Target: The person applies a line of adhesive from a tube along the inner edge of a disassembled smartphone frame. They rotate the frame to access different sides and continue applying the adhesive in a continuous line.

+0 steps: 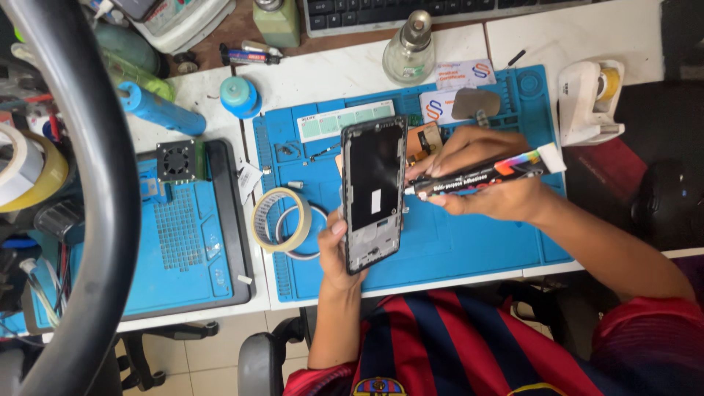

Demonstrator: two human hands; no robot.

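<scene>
**Glue tube held against an opened phone frame**

Curving down the left edge, closest to the lens, runs a thick dark grey hoop [110, 183], blurred and out of focus. Below it spreads the white desk [345, 70], and on that lies the large blue silicone work mat [484, 242] with moulded compartments along its top and sides. Left of this mat sits a smaller blue perforated mat in a black tray [187, 235], with a small black square fan [176, 160] on its upper corner.

Over the big mat, the left hand [336, 253] is closed around the lower end of a black rectangular phone frame with its back removed [372, 192], thumb on the left edge, holding it upright and tilted slightly. The right hand [488, 172] is clenched around a black adhesive tube with a multicoloured band and white end [480, 176], lying almost level; its thin nozzle touches the frame's right edge about halfway up.

A white tape dispenser [587, 99] stands at the right of the mat. A clear glass bottle with a metal pump top [409, 50] stands above it. Just left of the phone lie two rolls of tape [286, 220], one cream and one thin and dark, overlapping. A blue cylinder [161, 110] and a round teal cap [238, 95] rest further up and left.
</scene>
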